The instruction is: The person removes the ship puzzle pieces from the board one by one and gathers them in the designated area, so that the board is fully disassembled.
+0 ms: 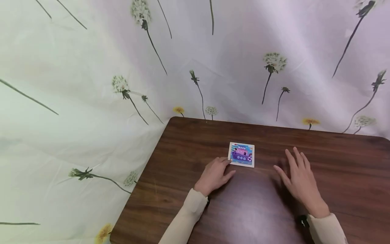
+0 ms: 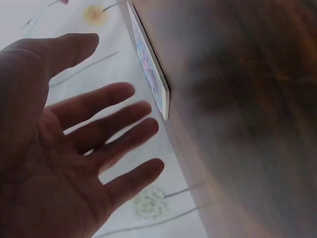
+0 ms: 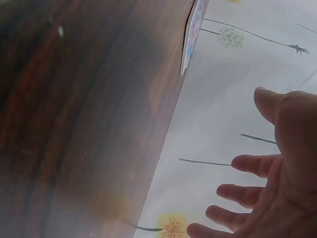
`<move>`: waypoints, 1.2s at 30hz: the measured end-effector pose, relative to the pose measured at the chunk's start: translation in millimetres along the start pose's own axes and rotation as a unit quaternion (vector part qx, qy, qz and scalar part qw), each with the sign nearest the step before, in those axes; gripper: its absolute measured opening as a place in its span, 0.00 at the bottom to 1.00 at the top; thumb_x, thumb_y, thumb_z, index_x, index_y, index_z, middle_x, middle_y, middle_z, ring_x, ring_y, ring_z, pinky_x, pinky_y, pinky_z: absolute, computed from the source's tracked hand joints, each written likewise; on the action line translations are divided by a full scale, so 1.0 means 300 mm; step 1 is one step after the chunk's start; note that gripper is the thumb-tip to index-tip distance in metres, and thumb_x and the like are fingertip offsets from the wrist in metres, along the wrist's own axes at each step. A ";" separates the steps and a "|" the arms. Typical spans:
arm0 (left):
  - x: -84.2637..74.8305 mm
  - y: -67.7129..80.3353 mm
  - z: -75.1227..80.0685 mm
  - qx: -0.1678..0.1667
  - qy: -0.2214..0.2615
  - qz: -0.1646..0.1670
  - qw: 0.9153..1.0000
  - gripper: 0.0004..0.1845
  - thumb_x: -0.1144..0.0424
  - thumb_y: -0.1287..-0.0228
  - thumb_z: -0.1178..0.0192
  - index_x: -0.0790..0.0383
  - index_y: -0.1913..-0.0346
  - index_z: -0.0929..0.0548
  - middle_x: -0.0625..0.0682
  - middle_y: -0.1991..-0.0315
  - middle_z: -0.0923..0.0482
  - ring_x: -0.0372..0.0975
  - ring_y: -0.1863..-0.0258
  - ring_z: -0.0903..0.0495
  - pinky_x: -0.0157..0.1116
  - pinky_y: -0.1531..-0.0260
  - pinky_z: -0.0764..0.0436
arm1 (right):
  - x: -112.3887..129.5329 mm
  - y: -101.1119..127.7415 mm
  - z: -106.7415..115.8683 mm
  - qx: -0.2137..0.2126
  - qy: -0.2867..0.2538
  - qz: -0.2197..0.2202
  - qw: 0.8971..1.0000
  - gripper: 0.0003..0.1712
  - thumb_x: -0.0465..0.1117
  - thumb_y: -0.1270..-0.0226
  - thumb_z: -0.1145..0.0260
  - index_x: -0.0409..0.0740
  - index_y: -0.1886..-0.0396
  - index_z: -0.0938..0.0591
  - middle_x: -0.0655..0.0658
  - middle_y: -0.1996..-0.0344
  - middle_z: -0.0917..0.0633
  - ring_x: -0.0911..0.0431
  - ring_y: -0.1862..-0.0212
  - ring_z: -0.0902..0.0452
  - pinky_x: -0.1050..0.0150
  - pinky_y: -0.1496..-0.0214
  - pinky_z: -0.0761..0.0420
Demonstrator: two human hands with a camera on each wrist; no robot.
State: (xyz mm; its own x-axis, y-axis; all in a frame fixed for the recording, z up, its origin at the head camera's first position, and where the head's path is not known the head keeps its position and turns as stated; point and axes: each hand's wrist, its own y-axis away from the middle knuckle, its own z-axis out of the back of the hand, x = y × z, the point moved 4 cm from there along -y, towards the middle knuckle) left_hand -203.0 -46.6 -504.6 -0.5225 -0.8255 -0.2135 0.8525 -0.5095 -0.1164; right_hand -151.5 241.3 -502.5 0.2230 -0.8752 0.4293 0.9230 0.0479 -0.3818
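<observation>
A small square picture card with a white border and a purple boat drawing lies flat on the brown wooden table. My left hand sits just left of the card's near left corner, fingertips close to its edge. In the left wrist view that left hand is spread and holds nothing, with the card a short way beyond the fingers. My right hand hovers flat over the table to the right of the card, fingers straight. The right wrist view shows the right hand empty and the card farther off.
A pale cloth printed with dandelions hangs behind and drapes past the table's left edge. The table's rounded far left corner lies close to the card.
</observation>
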 end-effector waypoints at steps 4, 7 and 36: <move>-0.029 -0.044 -0.003 0.039 -0.016 -0.039 0.998 0.21 0.49 0.22 0.41 0.60 0.39 0.13 0.54 0.36 0.16 0.44 0.35 0.18 0.42 0.32 0.21 | -0.011 -0.029 -0.005 0.005 -0.015 0.006 1.000 0.44 0.52 0.25 0.33 0.31 0.21 0.37 0.21 0.22 0.41 0.21 0.24 0.45 0.24 0.29 0.39; -0.057 -0.073 -0.015 0.064 -0.023 -0.058 0.996 0.23 0.48 0.21 0.43 0.59 0.37 0.15 0.54 0.33 0.19 0.44 0.31 0.21 0.41 0.30 0.22 | -0.021 -0.052 -0.017 0.024 -0.025 0.000 0.999 0.44 0.52 0.24 0.33 0.32 0.20 0.38 0.22 0.22 0.41 0.21 0.25 0.45 0.22 0.32 0.38; -0.091 -0.128 -0.091 0.137 -0.121 -0.095 0.979 0.36 0.39 0.20 0.50 0.58 0.21 0.33 0.52 0.19 0.37 0.44 0.20 0.36 0.40 0.20 0.36 | 0.048 -0.357 -0.276 0.157 -0.154 0.091 0.971 0.17 0.36 0.24 0.34 0.32 0.41 0.16 0.33 0.46 0.12 0.39 0.44 0.15 0.38 0.41 0.18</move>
State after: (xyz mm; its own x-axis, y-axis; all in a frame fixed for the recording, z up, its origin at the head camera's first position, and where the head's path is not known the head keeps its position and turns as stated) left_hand -220.9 2.1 -520.8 -0.6866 -0.7265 0.0270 0.7222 -0.6774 0.1396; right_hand -273.1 183.6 -523.3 0.4295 -0.6556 0.6210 0.8992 0.3741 -0.2269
